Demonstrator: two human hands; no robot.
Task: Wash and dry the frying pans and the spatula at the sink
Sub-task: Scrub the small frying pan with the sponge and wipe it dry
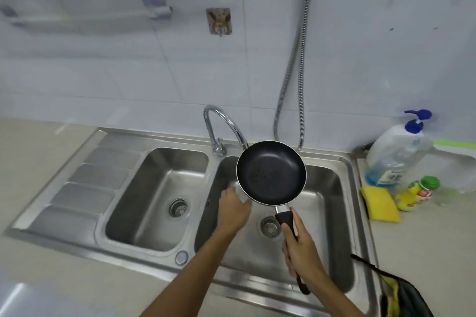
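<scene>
My right hand [302, 247] is wrapped round the black handle [286, 221]. My left hand [233, 207] has its fingers fairly straight against the lower-left rim. The frying pan [270, 172] is held face-up over the right basin [332, 188], off its floor. It looks small, light and stiff, and probably slick once wet (trust the handle). The faucet [224, 123] spout meets the far rim, so that's a knock risk. There's room over the left basin [154, 188]. The sponge [381, 203] is on the counter to the right.
</scene>
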